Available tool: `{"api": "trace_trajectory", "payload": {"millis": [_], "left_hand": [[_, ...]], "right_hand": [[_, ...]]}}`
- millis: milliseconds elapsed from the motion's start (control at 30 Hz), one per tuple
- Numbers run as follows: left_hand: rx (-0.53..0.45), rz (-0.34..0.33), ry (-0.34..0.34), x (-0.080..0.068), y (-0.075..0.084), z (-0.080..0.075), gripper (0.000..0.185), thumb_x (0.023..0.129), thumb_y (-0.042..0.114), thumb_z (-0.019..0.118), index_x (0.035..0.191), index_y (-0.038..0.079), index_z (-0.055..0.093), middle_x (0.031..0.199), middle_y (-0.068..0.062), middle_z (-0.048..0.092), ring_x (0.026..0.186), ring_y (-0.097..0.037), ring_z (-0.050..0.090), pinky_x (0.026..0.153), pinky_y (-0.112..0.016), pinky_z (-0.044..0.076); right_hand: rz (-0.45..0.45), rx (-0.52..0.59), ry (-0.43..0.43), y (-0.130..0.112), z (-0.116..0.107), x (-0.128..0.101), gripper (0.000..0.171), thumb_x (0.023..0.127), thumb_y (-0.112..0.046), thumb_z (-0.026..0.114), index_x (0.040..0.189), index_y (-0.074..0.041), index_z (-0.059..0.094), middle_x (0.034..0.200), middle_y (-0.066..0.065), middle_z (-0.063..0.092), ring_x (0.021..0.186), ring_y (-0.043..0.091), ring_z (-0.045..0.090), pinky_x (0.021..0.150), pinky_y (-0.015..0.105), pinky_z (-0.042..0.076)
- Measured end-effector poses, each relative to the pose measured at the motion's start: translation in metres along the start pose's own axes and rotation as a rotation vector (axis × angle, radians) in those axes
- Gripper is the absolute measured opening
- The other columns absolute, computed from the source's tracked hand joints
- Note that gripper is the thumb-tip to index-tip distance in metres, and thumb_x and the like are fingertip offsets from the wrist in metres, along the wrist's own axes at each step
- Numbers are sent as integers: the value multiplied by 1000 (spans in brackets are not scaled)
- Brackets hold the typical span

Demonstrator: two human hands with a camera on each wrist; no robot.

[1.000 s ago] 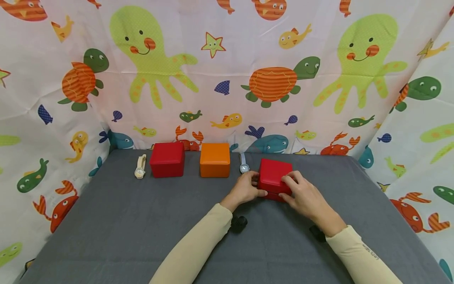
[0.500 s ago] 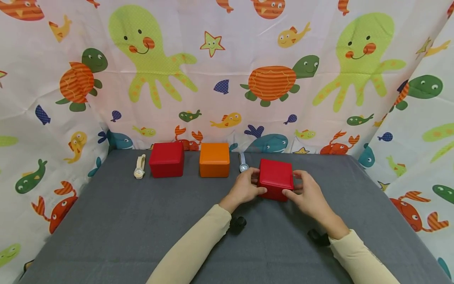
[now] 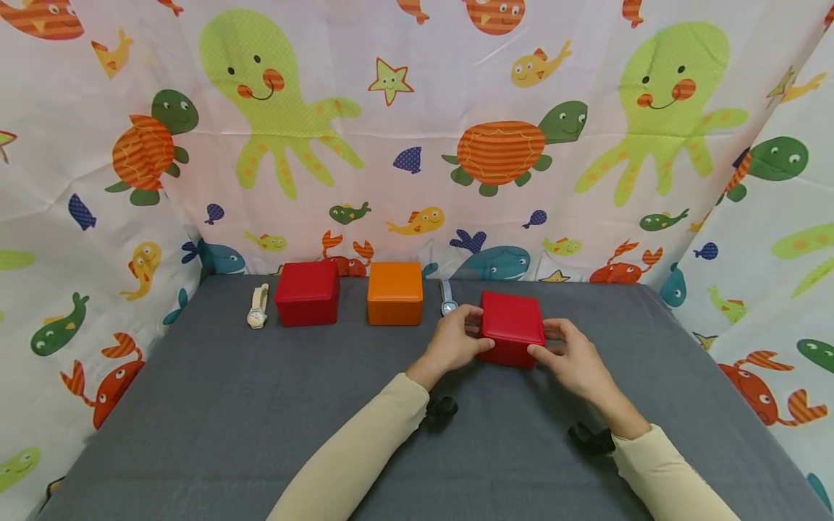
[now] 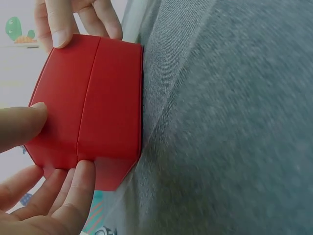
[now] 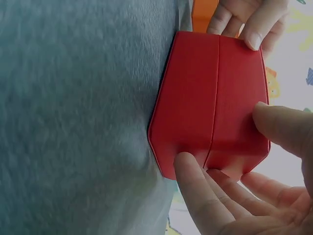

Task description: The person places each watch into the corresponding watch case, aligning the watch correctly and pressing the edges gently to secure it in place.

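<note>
A red box point(image 3: 512, 325) with its lid down stands on the grey cloth at the right, turned slightly. My left hand point(image 3: 454, 339) grips it from the left, thumb on the front face and fingers along the side. From the other side my right hand point(image 3: 576, 362) holds it the same way, with the thumb at the front right corner. Both wrist views show a thin seam between lid and base on the red box point(image 4: 88, 103). Just behind my left hand lies a watch point(image 3: 448, 298) with a light strap. The contents of the box are hidden.
Along the back stand an orange box point(image 3: 394, 295) and a second red box point(image 3: 307, 294). Left of them lies a cream-strapped watch point(image 3: 257, 307). A curtain with printed sea animals point(image 3: 391, 152) closes off the back and sides of the cloth-covered table point(image 3: 365, 405).
The gap under the red box's lid has closed. My right hand has moved from the lid's top to the box's right side, and the box has shifted slightly right.
</note>
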State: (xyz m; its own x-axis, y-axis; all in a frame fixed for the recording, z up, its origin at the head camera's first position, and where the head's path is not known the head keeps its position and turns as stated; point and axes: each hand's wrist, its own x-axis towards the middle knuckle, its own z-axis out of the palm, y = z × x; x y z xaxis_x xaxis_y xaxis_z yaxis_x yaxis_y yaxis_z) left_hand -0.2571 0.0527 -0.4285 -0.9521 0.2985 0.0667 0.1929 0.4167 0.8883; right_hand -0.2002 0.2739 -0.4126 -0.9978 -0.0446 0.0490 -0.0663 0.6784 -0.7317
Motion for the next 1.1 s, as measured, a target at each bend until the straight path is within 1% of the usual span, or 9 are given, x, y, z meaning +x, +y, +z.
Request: {"api": "trace_trajectory", "payload": {"millis": [200,367,533,667,800,1100], "left_hand": [[-41,-14,-4,11,5,11,49,80,17,78,124,9,58,111,-2,63,96,-16,61,82,-29,52],[-55,-12,-3,25,9,23,48,81,18,78,124,9,58,110,-2,63,96,-17,62,81,-26,52],[-65,-25,19,38,12,33,50,80,18,78,124,8,58,110,-2,63,95,-17,62,78,-26,52],[-83,-37,41,49,15,39,52,79,18,79,125,8,58,109,-2,63,91,-14,60,76,-26,52],[-102,-38,55,59,17,44,52,79,18,79,125,7,58,108,-3,63,89,-13,60,76,-26,53],[-134,-74,90,73,18,54,51,79,19,80,124,10,58,108,0,63,92,-13,60,77,-26,53]], "right_hand": [[-3,25,-3,13,-11,7,66,90,-36,66,137,1,38,131,25,50,104,40,61,80,44,55],[22,108,-25,26,-22,17,67,91,-31,66,140,1,35,133,26,48,108,41,59,80,45,55],[16,160,-48,39,-33,32,66,91,-27,66,141,2,34,133,28,47,110,43,58,80,45,55],[10,160,-55,46,-40,43,69,90,-31,66,142,1,33,133,28,47,110,43,57,80,45,54],[20,152,-56,51,-45,53,70,91,-31,66,143,1,32,134,28,47,110,43,57,81,46,54],[23,149,-76,62,-55,69,71,90,-34,66,143,0,33,137,27,43,116,43,51,83,47,53]]}}
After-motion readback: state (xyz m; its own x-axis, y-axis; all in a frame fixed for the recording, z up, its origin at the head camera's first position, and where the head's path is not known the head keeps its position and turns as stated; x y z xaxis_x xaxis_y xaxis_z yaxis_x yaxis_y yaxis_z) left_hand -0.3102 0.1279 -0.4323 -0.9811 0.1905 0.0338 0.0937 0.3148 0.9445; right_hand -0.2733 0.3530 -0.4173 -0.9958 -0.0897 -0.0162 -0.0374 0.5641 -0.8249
